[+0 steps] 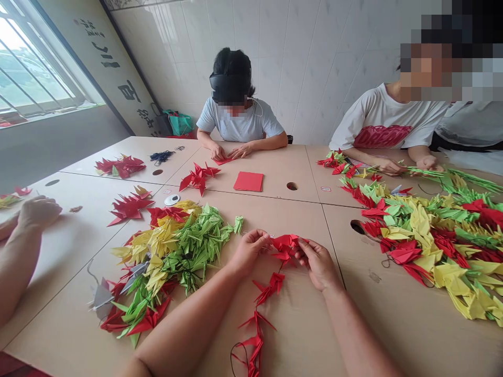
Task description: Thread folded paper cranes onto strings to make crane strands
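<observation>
My left hand (pixel 250 247) and my right hand (pixel 317 262) are both pinched on a red paper crane (pixel 286 246) held just above the tan table (pixel 298 324). From it a string of red paper cranes (pixel 259 319) trails down toward me. My fingers are closed on the crane from either side. A heap of green, yellow and red cranes (pixel 173 256) lies just left of my left hand.
A larger heap of cranes (pixel 432 235) covers the right side. A stack of red paper squares (pixel 248 181) lies mid-table, with loose red cranes (pixel 197 177) nearby. A person opposite folds red paper (pixel 223 160); another sits at right; someone's hand (pixel 37 212) rests at left.
</observation>
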{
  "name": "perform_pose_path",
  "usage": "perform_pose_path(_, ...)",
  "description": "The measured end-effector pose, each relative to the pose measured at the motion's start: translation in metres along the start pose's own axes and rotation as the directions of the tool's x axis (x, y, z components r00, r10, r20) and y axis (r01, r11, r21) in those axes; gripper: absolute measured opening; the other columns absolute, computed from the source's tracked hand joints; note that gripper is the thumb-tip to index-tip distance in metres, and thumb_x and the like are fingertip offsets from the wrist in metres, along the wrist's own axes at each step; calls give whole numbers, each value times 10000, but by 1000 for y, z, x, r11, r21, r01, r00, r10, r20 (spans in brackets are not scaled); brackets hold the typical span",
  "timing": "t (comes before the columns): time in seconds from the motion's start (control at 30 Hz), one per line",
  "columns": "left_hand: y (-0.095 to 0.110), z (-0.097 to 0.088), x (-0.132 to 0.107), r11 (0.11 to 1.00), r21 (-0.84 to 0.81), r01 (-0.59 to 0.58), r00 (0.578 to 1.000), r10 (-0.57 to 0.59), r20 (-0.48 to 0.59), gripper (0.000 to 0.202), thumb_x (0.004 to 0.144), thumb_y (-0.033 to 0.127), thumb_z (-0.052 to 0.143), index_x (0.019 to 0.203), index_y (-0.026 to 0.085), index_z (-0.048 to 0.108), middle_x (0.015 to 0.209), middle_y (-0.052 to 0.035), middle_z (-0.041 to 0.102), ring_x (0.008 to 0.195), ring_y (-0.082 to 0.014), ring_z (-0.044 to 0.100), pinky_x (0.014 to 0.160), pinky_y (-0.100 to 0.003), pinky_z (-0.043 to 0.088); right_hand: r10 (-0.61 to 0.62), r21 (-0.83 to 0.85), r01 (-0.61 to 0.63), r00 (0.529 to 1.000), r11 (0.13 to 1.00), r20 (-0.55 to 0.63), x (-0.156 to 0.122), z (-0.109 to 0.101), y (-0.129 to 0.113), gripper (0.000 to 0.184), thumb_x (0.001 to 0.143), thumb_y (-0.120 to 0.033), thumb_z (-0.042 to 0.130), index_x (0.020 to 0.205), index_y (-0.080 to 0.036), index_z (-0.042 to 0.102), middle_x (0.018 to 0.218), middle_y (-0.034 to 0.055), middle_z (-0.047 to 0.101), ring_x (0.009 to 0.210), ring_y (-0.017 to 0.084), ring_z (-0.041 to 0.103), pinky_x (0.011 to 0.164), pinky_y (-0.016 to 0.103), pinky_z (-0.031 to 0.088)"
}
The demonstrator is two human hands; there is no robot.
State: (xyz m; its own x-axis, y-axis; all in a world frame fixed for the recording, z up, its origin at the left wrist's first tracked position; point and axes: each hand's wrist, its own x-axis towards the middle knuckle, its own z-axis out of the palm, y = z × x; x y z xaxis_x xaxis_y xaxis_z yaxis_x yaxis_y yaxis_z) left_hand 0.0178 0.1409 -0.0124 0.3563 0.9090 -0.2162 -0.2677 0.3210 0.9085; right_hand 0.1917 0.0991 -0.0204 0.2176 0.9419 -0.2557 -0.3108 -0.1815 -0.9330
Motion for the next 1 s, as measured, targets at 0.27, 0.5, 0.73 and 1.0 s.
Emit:
perform_pose_path(0.27,-3,6,-6,879,424,-220,975,209,71,264,788,423,588,828,163,573,778,-21,621,706,-126,562,633,-234,434,83,192,-69,994,979,-65,2,-4,-1,353,582,-436,786,791,-165,704,740,46,677,579,87,542,450,156,420)
perform_pose_path(0.5,-4,9,-12,777,549,-309,944,181,275,342,835,403,531,1087,174,565,951,-69,646,785,-152,588,702,-266,469,52,131,-43,996,990,-67,2,-1,1,363,581,-462,777,765,-163,688,752,42,680,580,87,544,450,158,422)
perform_pose_path(0.73,1,8,-14,652,627,-426,901,238,364,291,830,374,543,1036,188,629,961,-80,638,861,-187,571,771,-276,452,-41,20,41,998,999,-38,-1,1,3,345,637,-470,727,814,-182,656,726,17,649,564,100,536,438,190,410)
perform_pose_path(1.0,-3,7,-13,732,576,-364,922,195,335,422,817,351,567,1210,203,525,1115,-109,620,905,-193,585,779,-299,470,-64,-35,63,997,997,-33,-2,2,4,342,682,-460,695,874,-185,632,776,21,642,584,106,554,448,193,423)
